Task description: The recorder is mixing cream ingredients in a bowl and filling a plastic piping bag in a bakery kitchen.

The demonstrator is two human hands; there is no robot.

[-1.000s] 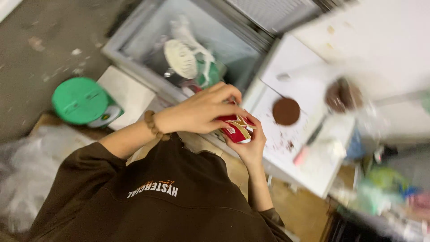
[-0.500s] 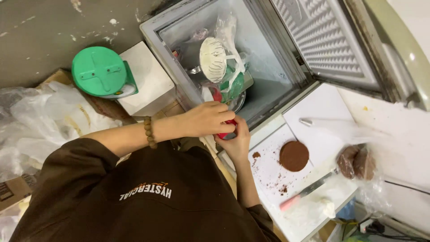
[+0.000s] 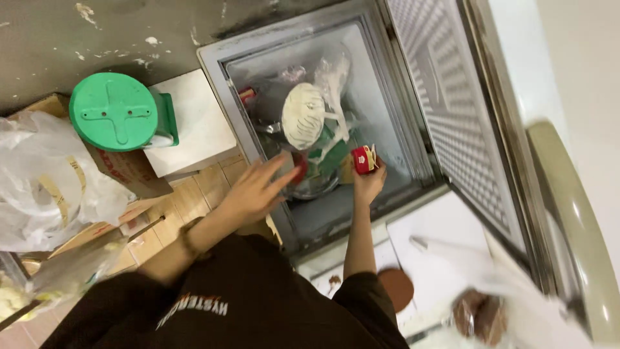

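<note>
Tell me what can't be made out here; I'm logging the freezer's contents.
Head view only:
- Lower right: brown items in a plastic bag, motion-blurred.
- Freezer bottom: hidden under frosted bags.
- Red packet in right hand: too small to identify.
- Left hand: blurred, empty.

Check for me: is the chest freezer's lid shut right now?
No, the freezer lid stands open, and the right hand holds a small red packet over the compartment.

The person is wearing a dark brown top with pale printed lettering, sleeves ending at the elbows, and a beaded bracelet.
</note>
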